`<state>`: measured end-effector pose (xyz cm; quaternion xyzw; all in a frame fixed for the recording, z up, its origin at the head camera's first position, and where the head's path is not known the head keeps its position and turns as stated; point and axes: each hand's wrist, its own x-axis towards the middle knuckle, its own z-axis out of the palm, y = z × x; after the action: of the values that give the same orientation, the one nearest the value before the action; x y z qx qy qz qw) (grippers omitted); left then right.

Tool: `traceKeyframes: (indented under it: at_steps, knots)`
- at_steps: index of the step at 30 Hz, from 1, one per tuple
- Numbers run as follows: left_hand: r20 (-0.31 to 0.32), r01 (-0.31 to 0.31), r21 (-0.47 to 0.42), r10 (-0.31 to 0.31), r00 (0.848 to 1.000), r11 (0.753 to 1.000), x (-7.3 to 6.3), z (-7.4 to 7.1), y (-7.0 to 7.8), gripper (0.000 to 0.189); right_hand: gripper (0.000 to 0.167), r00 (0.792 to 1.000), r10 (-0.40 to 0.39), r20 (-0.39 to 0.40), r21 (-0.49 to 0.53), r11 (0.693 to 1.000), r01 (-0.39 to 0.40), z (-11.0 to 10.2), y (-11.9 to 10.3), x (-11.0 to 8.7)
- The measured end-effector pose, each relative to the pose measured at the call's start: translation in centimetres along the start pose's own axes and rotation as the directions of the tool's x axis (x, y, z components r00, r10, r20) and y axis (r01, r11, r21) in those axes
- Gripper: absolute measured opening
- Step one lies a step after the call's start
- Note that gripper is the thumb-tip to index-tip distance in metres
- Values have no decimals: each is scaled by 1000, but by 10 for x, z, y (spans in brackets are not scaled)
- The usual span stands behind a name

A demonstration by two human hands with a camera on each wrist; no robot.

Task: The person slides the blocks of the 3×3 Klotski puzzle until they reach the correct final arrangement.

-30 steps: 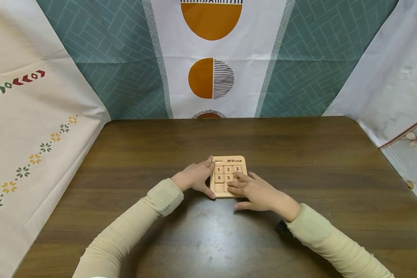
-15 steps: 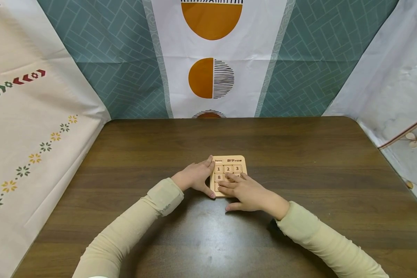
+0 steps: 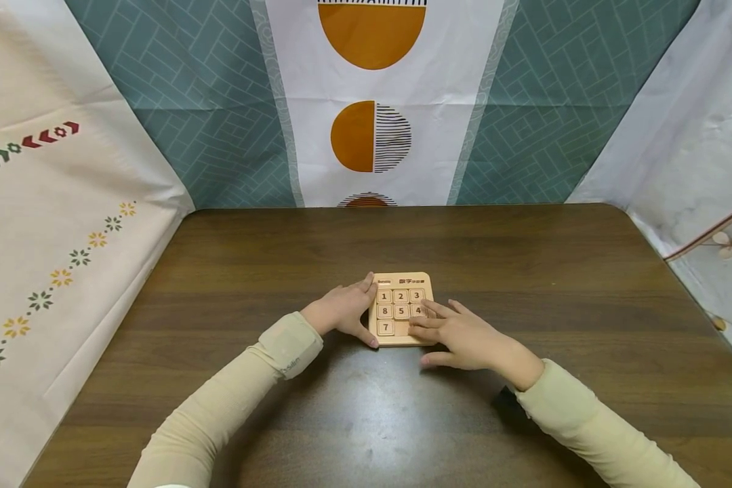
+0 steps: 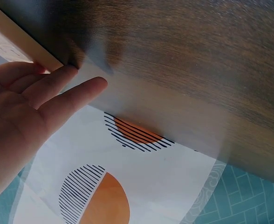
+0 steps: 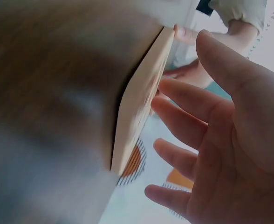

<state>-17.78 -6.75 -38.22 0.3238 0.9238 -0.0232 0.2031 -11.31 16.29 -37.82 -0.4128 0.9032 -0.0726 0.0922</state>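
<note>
A wooden number slide puzzle (image 3: 396, 342) lies on the dark brown wooden table (image 3: 280, 257). Tiles 1, 2 and 3 form its top row, with 8, 5 and 4 below. The 7 tile (image 3: 385, 328) sits bottom left, and bare board shows to its right. My left hand (image 3: 341, 309) holds the puzzle's left side, thumb at the near corner and fingers at the upper left edge. Over the lower right part hovers or rests my right hand (image 3: 463, 339), fingers spread and fairly straight. It hides the bottom right slot; whether its fingertips touch a tile I cannot tell.
A teal and white patterned cloth (image 3: 219, 156) hangs behind the table's far edge. Light cloths flank it, a flowered one (image 3: 55, 257) at the left and a pale one (image 3: 695, 129) at the right. A small dark object (image 3: 507, 400) shows beneath the right wrist.
The bottom-row tile under my right fingers slid left into the corner slot, leaving the bottom middle bare. My right hand moved left, then back right. The left hand stayed in place.
</note>
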Motion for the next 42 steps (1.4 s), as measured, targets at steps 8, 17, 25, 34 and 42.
traceKeyframes:
  at_steps: [8,17,25,34,42]
  knots:
    - [2,4,-8,-4,1000,1000,-1,0,0,119,52,1000,23,-8,8,1000,-23,-2,9,-14]
    - [10,8,0,-8,1000,1000,-1,-1,0,118,54,1000,16,-13,-2,1000,-16,-1,5,-10]
    - [-3,6,-2,-6,1000,1000,-1,-1,0,119,55,1000,11,2,-30,999,-11,1,-1,-2]
    - [-4,9,12,-9,1000,1000,0,0,0,118,57,1000,1,7,-36,999,-1,2,-8,6]
    - [3,13,11,-13,1000,1000,0,-1,1,118,60,999,33,25,-36,999,-33,-1,-4,4]
